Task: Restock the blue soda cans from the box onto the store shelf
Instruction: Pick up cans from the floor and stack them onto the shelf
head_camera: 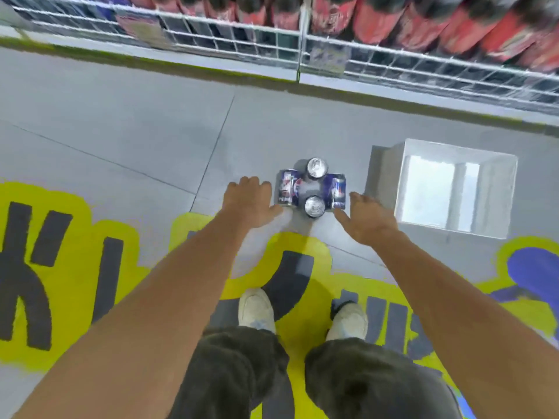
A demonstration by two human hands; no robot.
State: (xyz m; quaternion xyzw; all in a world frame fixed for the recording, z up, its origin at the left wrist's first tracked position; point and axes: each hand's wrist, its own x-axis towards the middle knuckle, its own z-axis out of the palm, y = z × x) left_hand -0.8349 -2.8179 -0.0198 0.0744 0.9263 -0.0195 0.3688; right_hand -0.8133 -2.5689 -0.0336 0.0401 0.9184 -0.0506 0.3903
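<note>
Grey store floor, yellow decal underfoot. Blue soda cans (312, 187) sit clustered on the floor just left of the white box (453, 189); two upright, two apparently on their sides. Box looks empty. Left hand (249, 201) and right hand (367, 219) flank the cluster, fingers spread wide, holding nothing. Wire store shelf (302, 52) is well beyond the cans. Cans likely rigid, smooth, heavy if full: grip around the sidewalls, not the tops.
</note>
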